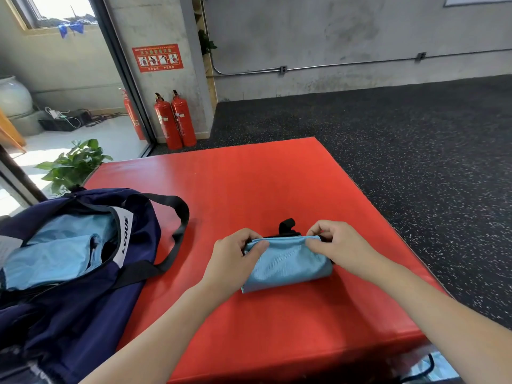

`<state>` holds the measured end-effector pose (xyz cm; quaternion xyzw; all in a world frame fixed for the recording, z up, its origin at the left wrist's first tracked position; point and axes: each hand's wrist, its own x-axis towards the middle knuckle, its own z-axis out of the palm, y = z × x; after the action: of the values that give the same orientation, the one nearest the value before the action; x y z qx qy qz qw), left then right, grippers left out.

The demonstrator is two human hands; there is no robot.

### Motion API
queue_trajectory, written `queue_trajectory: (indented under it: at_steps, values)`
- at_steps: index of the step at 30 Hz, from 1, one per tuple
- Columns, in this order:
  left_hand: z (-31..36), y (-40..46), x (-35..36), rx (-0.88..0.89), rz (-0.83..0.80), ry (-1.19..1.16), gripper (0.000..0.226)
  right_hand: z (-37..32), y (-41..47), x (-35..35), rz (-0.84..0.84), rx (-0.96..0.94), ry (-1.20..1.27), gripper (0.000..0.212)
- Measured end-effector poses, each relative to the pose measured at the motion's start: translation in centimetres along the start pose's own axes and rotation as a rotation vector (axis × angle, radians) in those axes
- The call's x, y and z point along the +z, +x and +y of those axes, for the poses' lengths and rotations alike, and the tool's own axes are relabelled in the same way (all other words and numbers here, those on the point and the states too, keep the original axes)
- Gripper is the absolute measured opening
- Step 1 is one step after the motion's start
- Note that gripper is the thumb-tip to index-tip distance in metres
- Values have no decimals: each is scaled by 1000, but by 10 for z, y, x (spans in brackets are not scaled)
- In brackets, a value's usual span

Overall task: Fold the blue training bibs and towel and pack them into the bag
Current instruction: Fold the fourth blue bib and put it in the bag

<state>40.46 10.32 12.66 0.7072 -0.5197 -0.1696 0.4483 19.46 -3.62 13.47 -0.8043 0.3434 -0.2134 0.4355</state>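
Navy fabric duffel bag [74,273] nearest, unzipped, light-blue bibs already inside. Red padded mat [249,189] on speckled black gym floor [415,148]. Folded light-blue mesh towel [288,264] on mat; left hand [235,261] and right hand [340,245] pinch its far edge. Risk: fold springs open if grip slips.

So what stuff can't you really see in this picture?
- Head view: the far edge of the blue folded cloth is hidden by both hands; the left hand and right hand each grip an end.
- The black strap behind it is mostly hidden by cloth and fingers.
- How much is in the navy bag: its walls and the left edge cut it off.
- The light blue thing at the bottom edge is cut off.
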Motion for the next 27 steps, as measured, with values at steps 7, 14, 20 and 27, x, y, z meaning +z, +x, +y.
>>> queue_trajectory:
  at_steps: [7,14,20,27]
  values:
    - [-9,8,2,-104,52,128,13,8,18,15,162,6,-93,6]
    - [-21,17,2,-219,57,220,11,23,37,27,148,88,-258,17]
    - [-28,24,3,126,47,391,18,18,40,29,146,158,-324,20]
    - [-22,19,11,206,-175,510,31,12,38,29,154,174,-338,21]
